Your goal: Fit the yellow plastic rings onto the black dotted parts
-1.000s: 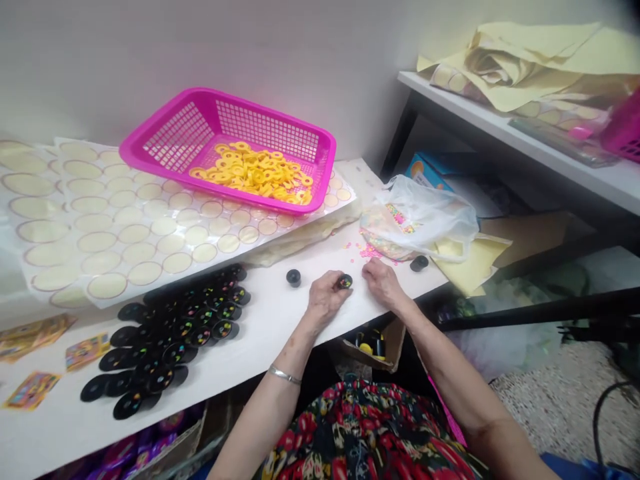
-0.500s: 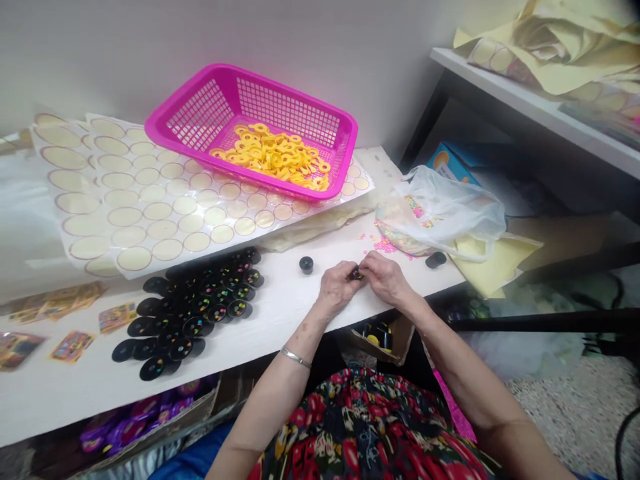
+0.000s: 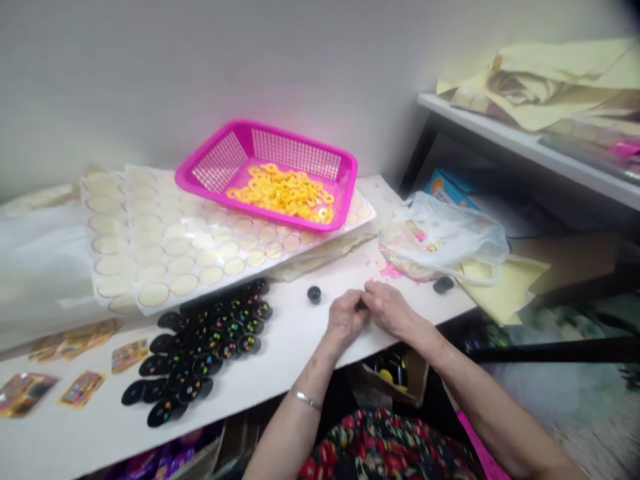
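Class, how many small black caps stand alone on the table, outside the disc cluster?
2: one cap near the left hand, another cap beside the plastic bag. A third may hide in the grip.

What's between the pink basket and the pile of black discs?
Head view: only the sheet of round pale stickers, which the basket sits on; the discs lie by its near edge.

left wrist: thin silver bangle [image 3: 306,399] | clothing: dark red-floral fabric [image 3: 373,448]

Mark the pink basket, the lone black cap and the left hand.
pink basket [image 3: 217,159]: head view, left mesh wall.
lone black cap [image 3: 314,294]: head view, its top.
left hand [image 3: 345,321]: head view, back of the hand.
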